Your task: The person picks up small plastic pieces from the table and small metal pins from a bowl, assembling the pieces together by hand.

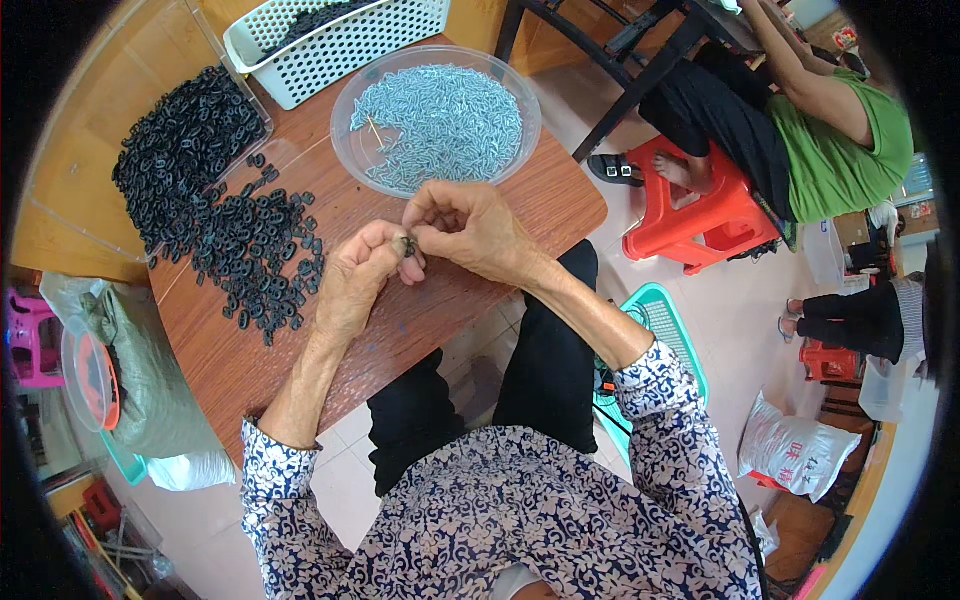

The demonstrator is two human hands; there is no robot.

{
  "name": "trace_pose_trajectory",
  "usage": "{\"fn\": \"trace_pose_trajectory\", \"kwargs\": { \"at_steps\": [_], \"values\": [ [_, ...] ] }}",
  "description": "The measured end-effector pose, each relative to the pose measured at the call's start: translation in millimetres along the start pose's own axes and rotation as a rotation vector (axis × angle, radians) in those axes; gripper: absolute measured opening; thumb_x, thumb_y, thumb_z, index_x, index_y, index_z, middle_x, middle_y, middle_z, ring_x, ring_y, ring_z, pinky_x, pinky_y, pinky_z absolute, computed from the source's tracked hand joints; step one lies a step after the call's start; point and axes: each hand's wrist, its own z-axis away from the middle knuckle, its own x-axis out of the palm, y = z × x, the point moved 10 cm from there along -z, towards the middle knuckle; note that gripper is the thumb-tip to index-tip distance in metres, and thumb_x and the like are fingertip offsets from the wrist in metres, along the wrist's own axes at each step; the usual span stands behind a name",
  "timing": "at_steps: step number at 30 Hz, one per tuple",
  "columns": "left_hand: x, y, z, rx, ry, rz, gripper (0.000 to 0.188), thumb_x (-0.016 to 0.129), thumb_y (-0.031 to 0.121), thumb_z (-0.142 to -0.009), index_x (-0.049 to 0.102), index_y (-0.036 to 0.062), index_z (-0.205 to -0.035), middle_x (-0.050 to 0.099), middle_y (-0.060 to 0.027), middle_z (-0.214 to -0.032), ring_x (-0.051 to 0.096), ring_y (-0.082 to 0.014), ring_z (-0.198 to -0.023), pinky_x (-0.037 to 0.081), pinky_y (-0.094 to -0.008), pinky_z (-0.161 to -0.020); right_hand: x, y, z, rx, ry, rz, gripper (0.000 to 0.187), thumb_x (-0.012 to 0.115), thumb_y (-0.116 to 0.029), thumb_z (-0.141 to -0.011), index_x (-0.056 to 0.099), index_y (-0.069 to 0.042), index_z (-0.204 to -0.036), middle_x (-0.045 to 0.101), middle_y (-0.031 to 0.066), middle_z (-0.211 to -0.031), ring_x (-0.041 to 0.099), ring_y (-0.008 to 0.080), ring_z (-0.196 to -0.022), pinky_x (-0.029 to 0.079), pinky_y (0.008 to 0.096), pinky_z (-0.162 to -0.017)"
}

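Note:
My left hand and my right hand meet over the front part of a brown wooden table. In my left fingertips is a small black oval part, mostly covered by the fingers. The right thumb and fingers are pinched close beside it; whether they hold a piece of their own is hidden. To the left lies a big heap of small black oval parts, with loose ones spread toward my left hand. Beyond my hands stands a clear round tub full of small silvery-blue screws.
A white perforated basket with black parts stands at the back. Right of the table, a person in a green top sits by a red stool. A teal basket lies on the floor by my right knee; a stuffed sack stands left.

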Motion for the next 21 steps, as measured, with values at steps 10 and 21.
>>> {"fn": "trace_pose_trajectory", "kwargs": {
  "at_steps": [10, 21],
  "values": [
    [-3.0, 0.3, 0.4, 0.004, 0.038, 0.009, 0.015, 0.051, 0.01, -0.098, 0.062, -0.0001, -0.097, 0.066, -0.0059, -0.082, 0.061, -0.0113, -0.075, 0.048, -0.025, -0.072, -3.2, 1.5, -0.2, -0.068, 0.06, 0.041, 0.005, 0.064, -0.002, -0.086, 0.063, 0.0, -0.09, 0.066, 0.0019, -0.078, 0.061, 0.0051, -0.07, 0.049, 0.0216, -0.062],
    [-3.3, -1.6, -0.4, -0.004, 0.003, -0.004, 0.015, 0.052, 0.01, -0.098, 0.061, -0.0009, -0.103, 0.065, -0.0081, -0.085, 0.06, -0.0144, -0.08, 0.048, -0.0275, -0.076, -7.1, 0.8, -1.1, -0.095, 0.099, 0.046, 0.006, 0.066, -0.003, -0.084, 0.063, 0.001, -0.087, 0.067, 0.0038, -0.072, 0.063, 0.0067, -0.065, 0.049, 0.0236, -0.057]
  ]
}}
